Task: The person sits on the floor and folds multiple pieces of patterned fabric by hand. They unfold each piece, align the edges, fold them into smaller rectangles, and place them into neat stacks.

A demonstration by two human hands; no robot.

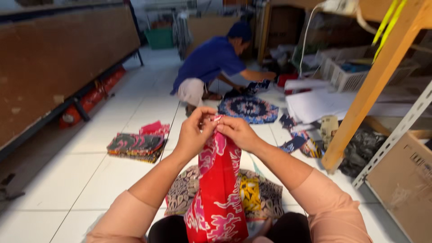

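Fingers of your left hand (194,130) and right hand (237,131) meet at the top edge of the red and pink patterned cloth (217,198), both pinching it betw. thumb and fingertips, hands nearly touching. Cloth hangs straight down from that pinch, over your lap, lower end draping toward your knees. It's soft, thin, light stuff, w/ no stiffness at all; it folds and sags wherever you don't hold it. Judging by the drape, it won't slip much but will twist easily, so grip at the top hem or the corners, not mid-panel.

Below your hands, under the hanging cloth, lies a pile of brown and yellow patterned pieces (258,195) on the white tiled floor (90,180). Left of your left hand, well apart, sits a flat stack of dark folded fabrics (135,146) w/ a pink piece on top. Beyond your hands, a round blue patterned cloth (248,109) is spread on the floor, and a person in a blue shirt (211,60) crouches over it, reaching to the side. Right of your right hand: a slanted wooden post (373,85), white papers (319,105), a white basket (344,74), a cardboard box (405,184).
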